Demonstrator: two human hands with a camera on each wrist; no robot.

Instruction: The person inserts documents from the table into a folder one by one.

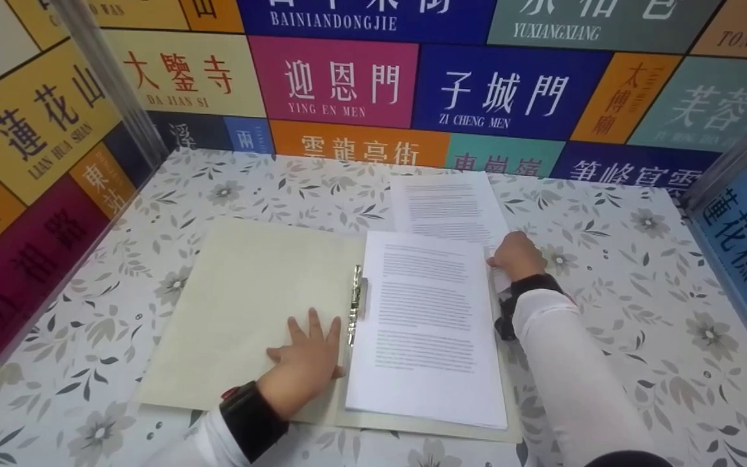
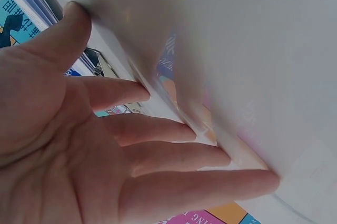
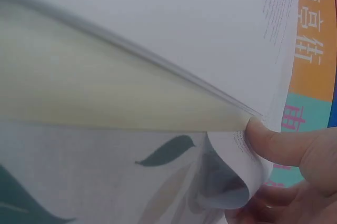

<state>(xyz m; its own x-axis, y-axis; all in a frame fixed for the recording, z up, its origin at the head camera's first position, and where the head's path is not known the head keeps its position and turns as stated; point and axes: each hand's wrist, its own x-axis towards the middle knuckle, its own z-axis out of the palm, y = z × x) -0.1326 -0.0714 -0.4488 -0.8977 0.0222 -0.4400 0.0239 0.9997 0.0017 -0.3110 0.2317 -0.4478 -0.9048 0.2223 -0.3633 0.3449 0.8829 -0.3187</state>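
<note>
A pale cream folder (image 1: 244, 285) lies opened flat, with a metal clip (image 1: 354, 305) along its spine. On its right side rests a stack of printed paper (image 1: 428, 311). Other printed paper (image 1: 445, 201) sticks out beyond the stack's far end. My left hand (image 1: 302, 366) presses on the left cover beside the clip, fingers spread and straight. At the stack's far right corner, my right hand (image 1: 519, 256) pinches paper; in the right wrist view a curled sheet (image 3: 239, 169) sits between its thumb (image 3: 276, 142) and fingers. The fingertips underneath are partly hidden.
The tabletop (image 1: 620, 272) has a grey leaf and flower pattern. Colourful panels with large characters (image 1: 341, 81) stand behind it and on both sides. Each wrist wears a black band (image 1: 253, 415).
</note>
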